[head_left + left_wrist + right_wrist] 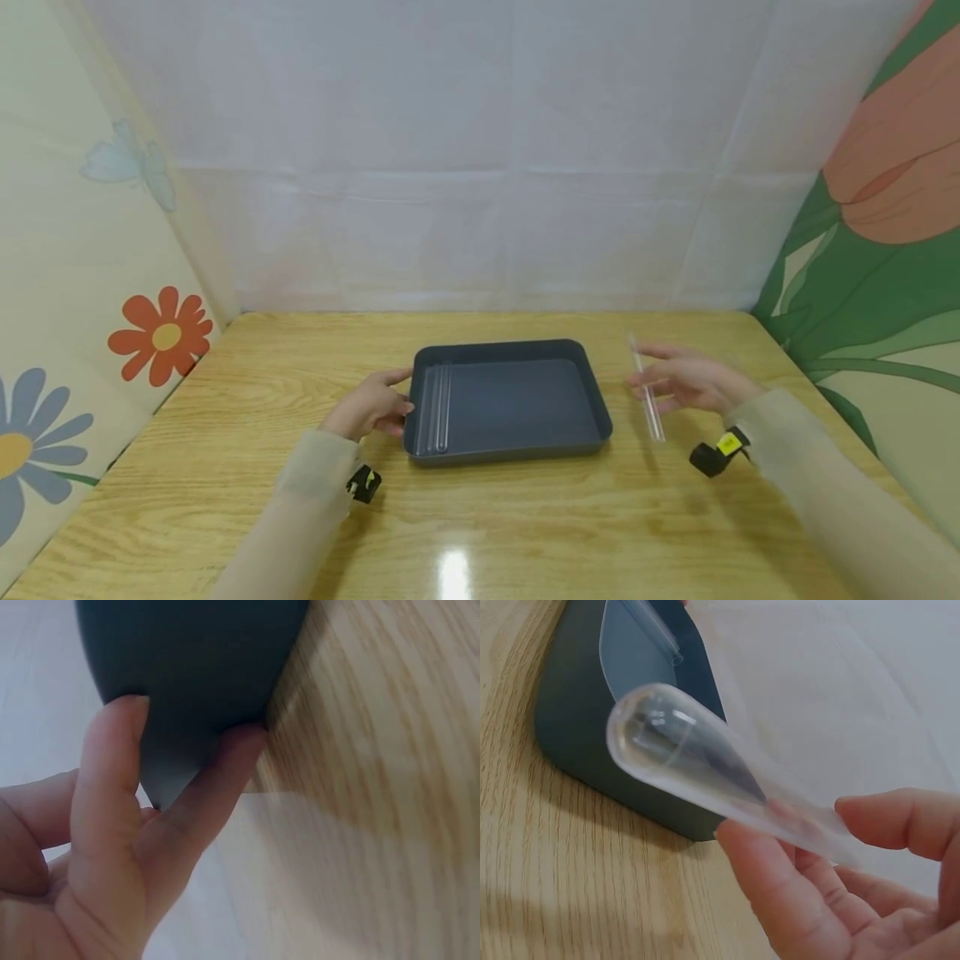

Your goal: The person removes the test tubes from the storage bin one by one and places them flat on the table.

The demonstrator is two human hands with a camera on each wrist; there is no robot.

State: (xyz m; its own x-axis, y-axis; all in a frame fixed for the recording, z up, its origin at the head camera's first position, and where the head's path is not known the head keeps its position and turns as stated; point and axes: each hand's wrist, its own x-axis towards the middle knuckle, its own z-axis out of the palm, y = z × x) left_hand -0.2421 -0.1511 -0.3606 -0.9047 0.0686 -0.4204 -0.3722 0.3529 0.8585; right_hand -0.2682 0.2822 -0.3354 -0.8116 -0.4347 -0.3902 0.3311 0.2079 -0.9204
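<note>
My right hand [693,379] pinches a clear round-bottomed test tube [651,404] between thumb and fingers, to the right of the tray. In the right wrist view, the rounded end of this test tube [656,739] points away from the fingers toward the tray. A dark grey-blue rectangular tray [517,408] lies on the table. Several similar clear tubes [435,408] lie side by side along its left inner wall. At the tray's left end, my left hand [371,404] rests its fingertips against the outer wall; the left wrist view shows two fingers [109,757] on that wall.
The wood-grain table [517,525] carries the tray near its middle. A pale sheet [480,167] hangs behind the table. Printed flower panels stand at left [67,250] and right [885,250]. Small black devices are strapped to both wrists.
</note>
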